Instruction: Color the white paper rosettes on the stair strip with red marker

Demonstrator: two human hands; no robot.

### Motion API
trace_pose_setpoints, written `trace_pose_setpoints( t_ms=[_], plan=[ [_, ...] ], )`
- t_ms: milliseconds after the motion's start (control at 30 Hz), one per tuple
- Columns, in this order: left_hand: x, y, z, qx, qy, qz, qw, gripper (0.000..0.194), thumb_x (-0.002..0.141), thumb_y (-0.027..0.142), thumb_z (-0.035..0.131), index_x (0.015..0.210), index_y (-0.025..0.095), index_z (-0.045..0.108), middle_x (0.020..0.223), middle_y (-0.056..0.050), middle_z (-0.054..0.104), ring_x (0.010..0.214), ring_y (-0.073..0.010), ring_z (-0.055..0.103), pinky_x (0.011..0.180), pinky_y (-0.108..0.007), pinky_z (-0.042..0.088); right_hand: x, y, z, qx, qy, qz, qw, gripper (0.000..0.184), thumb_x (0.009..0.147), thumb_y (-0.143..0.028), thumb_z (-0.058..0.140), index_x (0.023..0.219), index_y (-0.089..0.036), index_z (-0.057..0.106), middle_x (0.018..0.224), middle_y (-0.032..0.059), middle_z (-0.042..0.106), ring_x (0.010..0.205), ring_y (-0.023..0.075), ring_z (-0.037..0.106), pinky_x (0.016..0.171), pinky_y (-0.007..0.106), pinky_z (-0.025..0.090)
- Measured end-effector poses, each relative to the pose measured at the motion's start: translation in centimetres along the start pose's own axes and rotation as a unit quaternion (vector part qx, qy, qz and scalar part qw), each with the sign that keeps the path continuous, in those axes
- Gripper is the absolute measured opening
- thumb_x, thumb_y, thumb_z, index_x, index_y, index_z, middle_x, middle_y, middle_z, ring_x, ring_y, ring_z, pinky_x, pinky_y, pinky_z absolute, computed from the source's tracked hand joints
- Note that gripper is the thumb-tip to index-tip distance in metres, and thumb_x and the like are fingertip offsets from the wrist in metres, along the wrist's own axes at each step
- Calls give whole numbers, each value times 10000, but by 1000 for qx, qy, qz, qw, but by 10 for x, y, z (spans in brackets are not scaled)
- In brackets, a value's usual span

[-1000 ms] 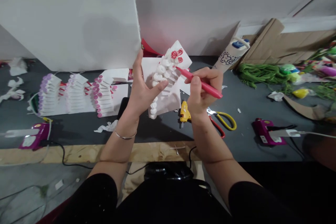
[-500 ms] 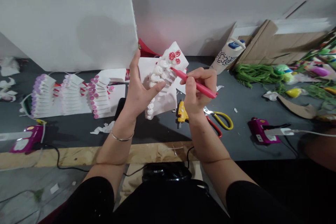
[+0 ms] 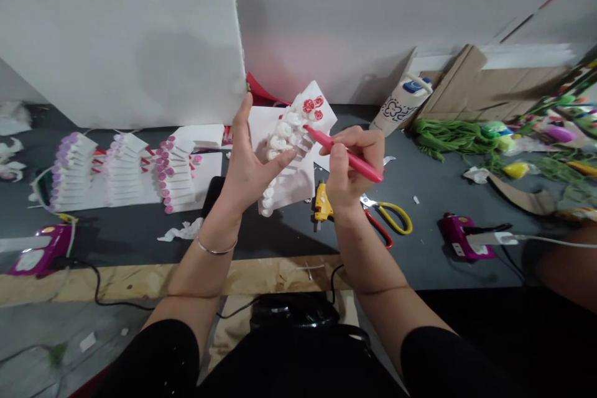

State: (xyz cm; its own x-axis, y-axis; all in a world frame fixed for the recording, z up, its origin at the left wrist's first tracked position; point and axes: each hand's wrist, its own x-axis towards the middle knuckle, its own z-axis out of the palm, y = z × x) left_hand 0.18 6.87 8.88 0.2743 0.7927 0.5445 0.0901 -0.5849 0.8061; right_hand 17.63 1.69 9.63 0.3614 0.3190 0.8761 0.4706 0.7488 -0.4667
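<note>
- The right hand [image 3: 352, 165] grasps a slim pinkish-red marker pen [image 3: 347, 157] between thumb and fingers; its tip points down at the white flowers, and whether it makes contact is too small to tell.
- The left hand [image 3: 247, 171] is spread wide, its thumb lying over the cluster of white rolled flowers with pale stems [image 3: 282, 142]; its other fingers are partly hidden, so I cannot tell whether they grip it.
- This cluster sits between the two hands on white paper, slanting from upper right to lower left; three red-marked flower heads [image 3: 310, 107] show at its upper end.
- Just below the right hand's side of the paper lies a yellow glue gun [image 3: 323, 204], with scissors with one red and one yellow handle [image 3: 395, 219] near the right wrist.
- Left of the left hand, three fanned rows of flowers lie on white paper: a purple-headed row [image 3: 69, 165], a pale lilac-headed row [image 3: 122, 168] and a magenta-headed row [image 3: 173, 174].
- A white tumbler with a dark blue pattern [image 3: 396, 107] leans beyond the right hand, beside a heap of green yarn [image 3: 441, 138].
</note>
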Motion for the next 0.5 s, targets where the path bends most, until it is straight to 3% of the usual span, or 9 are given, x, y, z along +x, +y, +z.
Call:
trace_pose_setpoints(
  t_ms=[333, 500],
  plan=[
    [4, 6, -1, -12, -2, -15, 1000, 1130, 745, 824, 840, 1666, 405, 338, 1825, -63, 299, 1744, -396, 72, 1406, -637, 211, 2, 2, 0, 29, 9, -12, 999, 163, 1061, -357, 598, 920, -280, 572, 769, -51, 572, 662, 133, 598, 647, 379, 497],
    [3, 6, -1, -12, 1, -16, 1000, 1141, 750, 823, 838, 1677, 420, 308, 1827, -56, 292, 1747, -394, 55, 1407, -645, 198, 1, 1, 2, 33, 16, -22, 999, 129, 1058, -360, 589, 943, -301, 583, 768, -47, 546, 659, 144, 603, 659, 398, 509]
  ],
)
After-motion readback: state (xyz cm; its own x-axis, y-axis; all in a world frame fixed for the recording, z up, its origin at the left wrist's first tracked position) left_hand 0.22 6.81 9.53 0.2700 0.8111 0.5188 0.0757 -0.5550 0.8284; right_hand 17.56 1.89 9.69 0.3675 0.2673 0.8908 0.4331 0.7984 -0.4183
